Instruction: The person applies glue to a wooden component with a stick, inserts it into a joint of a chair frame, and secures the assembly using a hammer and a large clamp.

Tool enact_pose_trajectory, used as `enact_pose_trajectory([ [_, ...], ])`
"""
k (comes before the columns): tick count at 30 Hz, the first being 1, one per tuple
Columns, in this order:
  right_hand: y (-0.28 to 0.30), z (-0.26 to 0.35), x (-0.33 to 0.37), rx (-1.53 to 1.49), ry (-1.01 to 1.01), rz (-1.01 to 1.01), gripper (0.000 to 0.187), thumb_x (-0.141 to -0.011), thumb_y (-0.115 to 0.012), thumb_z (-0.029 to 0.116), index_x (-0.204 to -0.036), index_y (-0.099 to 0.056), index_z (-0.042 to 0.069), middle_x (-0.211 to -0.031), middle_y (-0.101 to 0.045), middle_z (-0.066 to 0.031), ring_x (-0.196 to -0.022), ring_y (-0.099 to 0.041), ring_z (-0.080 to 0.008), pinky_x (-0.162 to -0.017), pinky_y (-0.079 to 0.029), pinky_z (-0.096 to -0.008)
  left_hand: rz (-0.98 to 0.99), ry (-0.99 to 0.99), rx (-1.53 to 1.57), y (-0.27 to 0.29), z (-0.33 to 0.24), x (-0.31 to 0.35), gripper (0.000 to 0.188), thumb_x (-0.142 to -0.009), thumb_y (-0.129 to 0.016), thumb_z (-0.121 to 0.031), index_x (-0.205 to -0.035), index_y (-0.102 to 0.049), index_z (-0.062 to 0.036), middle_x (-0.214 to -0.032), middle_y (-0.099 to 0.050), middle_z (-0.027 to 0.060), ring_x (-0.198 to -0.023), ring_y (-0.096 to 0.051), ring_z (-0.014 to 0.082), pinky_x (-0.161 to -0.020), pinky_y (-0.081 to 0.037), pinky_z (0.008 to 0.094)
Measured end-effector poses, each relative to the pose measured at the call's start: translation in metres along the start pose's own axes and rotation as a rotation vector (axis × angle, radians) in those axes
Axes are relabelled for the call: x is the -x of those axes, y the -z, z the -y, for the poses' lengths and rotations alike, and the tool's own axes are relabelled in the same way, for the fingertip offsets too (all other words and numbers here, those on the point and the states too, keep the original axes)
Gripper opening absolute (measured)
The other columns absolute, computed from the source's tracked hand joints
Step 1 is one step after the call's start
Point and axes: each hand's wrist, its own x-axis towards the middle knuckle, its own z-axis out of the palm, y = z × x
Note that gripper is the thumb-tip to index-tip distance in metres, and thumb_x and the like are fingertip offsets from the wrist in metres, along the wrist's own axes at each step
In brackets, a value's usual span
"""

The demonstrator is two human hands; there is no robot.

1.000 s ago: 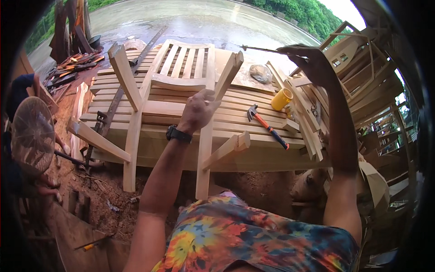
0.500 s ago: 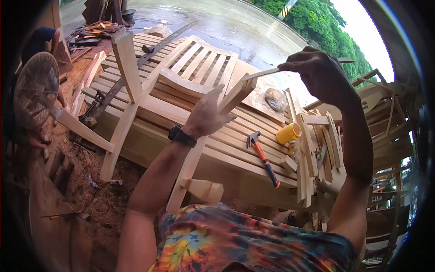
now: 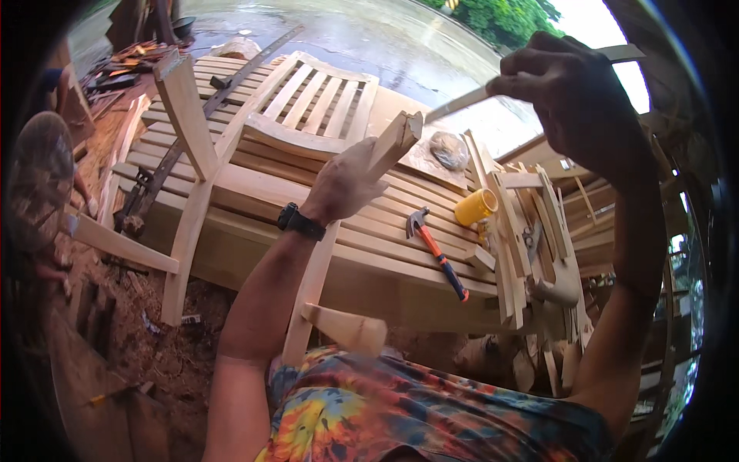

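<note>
A pale wooden chair frame [image 3: 202, 204] with a slatted back lies on a slatted wooden bench. My left hand [image 3: 344, 183], with a black watch at its wrist, is closed round a squared chair post [image 3: 396, 145] that slants up from the frame; some fingers are hidden behind it. Raised at the upper right, my right hand [image 3: 566, 96] pinches a thin flat wooden stick [image 3: 466, 102]. The stick's far tip is close beside the post's top end; whether they touch I cannot tell.
A claw hammer [image 3: 437, 254] and a yellow container [image 3: 476, 206] are on the slatted bench [image 3: 369, 245]. Beyond them lies a clear plastic bag [image 3: 449, 150]. Cut wood pieces [image 3: 512, 239] lean at the right. A long metal bar clamp [image 3: 177, 142] crosses the left; another person is partly visible there.
My left hand has gone from spread fingers beside the post to gripping it. The right hand has moved right and up, drawing the stick's tip off the post's end. The view has shifted slightly.
</note>
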Motion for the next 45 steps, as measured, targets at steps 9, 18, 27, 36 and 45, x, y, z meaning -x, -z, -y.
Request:
enact_pose_trajectory([
  [9, 0.016, 0.041, -0.034, 0.075, -0.321, 0.262, 0.027, -0.083, -0.059, 0.002, -0.104, -0.075, 0.008, -0.088, -0.070, -0.0150, -0.078, -0.071, -0.0304, -0.075, -0.058, -0.0440, 0.076, -0.027, -0.017, 0.004, 0.003, -0.007, 0.075, -0.077, -0.086, -0.029, -0.137, -0.050, -0.0012, -0.121, -0.066, 0.0217, -0.112, -0.066, 0.0356, -0.096, -0.052, 0.0410],
  [18, 0.019, 0.047, -0.066, 0.076, -0.350, 0.411, 0.021, -0.079, -0.061, 0.004, -0.096, -0.074, 0.005, -0.086, -0.069, -0.0166, -0.080, -0.072, -0.0315, -0.075, -0.058, -0.0448, 0.077, -0.052, -0.004, 0.006, 0.004, -0.006, 0.076, -0.077, -0.086, -0.034, -0.136, -0.050, -0.0014, -0.119, -0.067, 0.0220, -0.109, -0.066, 0.0372, -0.093, -0.053, 0.0436],
  [27, 0.013, 0.056, -0.075, 0.120, -0.299, 0.401, 0.017, -0.078, -0.062, 0.003, -0.091, -0.073, 0.005, -0.086, -0.070, -0.0150, -0.082, -0.072, -0.0304, -0.075, -0.058, -0.0440, 0.025, -0.077, 0.024, 0.000, 0.012, -0.006, 0.062, -0.076, -0.085, -0.034, -0.122, -0.053, -0.0050, -0.109, -0.068, 0.0187, -0.103, -0.066, 0.0368, -0.086, -0.053, 0.0460],
  [36, 0.020, 0.075, -0.087, 0.101, -0.300, 0.509, 0.015, -0.076, -0.063, 0.002, -0.088, -0.072, 0.004, -0.086, -0.070, -0.0144, -0.081, -0.072, -0.0296, -0.075, -0.059, -0.0435, 0.072, -0.034, -0.004, 0.007, 0.005, -0.006, 0.075, -0.077, -0.085, -0.039, -0.134, -0.051, -0.0036, -0.115, -0.068, 0.0210, -0.106, -0.067, 0.0363, -0.090, -0.054, 0.0451],
  [45, 0.039, 0.075, -0.100, 0.116, -0.500, 0.668, 0.019, -0.076, -0.062, 0.005, -0.091, -0.073, 0.002, -0.085, -0.071, -0.0167, -0.079, -0.073, -0.0310, -0.075, -0.059, -0.0462, 0.078, -0.017, -0.023, 0.008, 0.005, -0.005, 0.078, -0.077, -0.084, -0.041, -0.135, -0.049, -0.0027, -0.118, -0.067, 0.0206, -0.108, -0.067, 0.0365, -0.092, -0.053, 0.0459],
])
